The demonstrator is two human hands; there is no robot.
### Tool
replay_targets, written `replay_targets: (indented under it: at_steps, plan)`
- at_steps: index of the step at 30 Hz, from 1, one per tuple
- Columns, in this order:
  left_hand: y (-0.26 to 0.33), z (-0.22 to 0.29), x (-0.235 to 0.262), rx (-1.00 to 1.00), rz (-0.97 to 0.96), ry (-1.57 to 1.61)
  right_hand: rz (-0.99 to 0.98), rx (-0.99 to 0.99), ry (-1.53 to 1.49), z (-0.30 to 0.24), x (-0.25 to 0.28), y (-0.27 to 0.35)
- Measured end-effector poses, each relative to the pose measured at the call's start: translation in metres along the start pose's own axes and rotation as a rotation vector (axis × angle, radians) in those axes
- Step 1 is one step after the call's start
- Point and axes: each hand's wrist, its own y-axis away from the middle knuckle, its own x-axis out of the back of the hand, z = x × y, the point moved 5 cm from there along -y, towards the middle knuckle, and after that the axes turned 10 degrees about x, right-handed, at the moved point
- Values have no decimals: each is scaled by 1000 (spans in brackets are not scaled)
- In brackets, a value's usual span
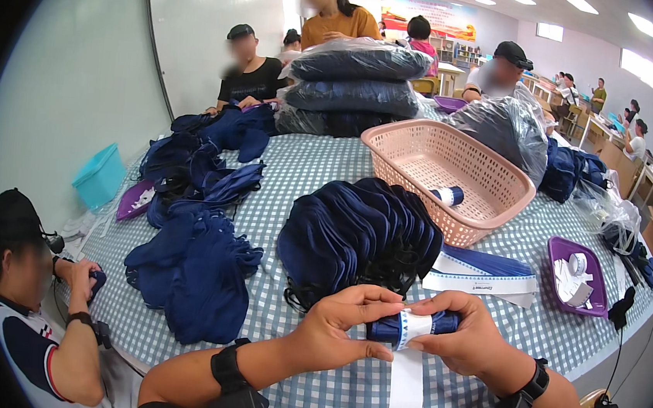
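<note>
My left hand (pixel 343 322) and my right hand (pixel 466 337) hold a rolled navy cloth bundle (pixel 385 330) between them, near the table's front edge. Around its middle goes a white paper band (pixel 414 325) with a blue edge, pinched by the fingers of both hands. The band's loose end (pixel 407 386) hangs straight down below the roll. Just beyond my hands lies a fanned stack of navy cloth pieces (pixel 351 233) with black cords. To its right are flat paper bands (pixel 482 284) with blue edges, partly over one another.
A pink plastic basket (pixel 488 218) holds one banded navy roll (pixel 450 195). A purple tray (pixel 604 302) with white labels stands at right. Loose navy cloth (pixel 196 270) covers the left. Bagged bundles (pixel 352 93) are stacked behind. A co-worker (pixel 45 311) sits close at left; others sit beyond.
</note>
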Motion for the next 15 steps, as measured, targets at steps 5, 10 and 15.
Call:
replay_targets:
  at_steps: [5,10,15]
  plan:
    - [4,-5,-2,111,13,-7,-9,3,-49,6,-1,-1]
    - [3,-8,-1,99,41,-18,-24,11,-53,10,1,-3]
    - [4,-15,-3,250,-9,97,-23,37,-19,9,0,-4]
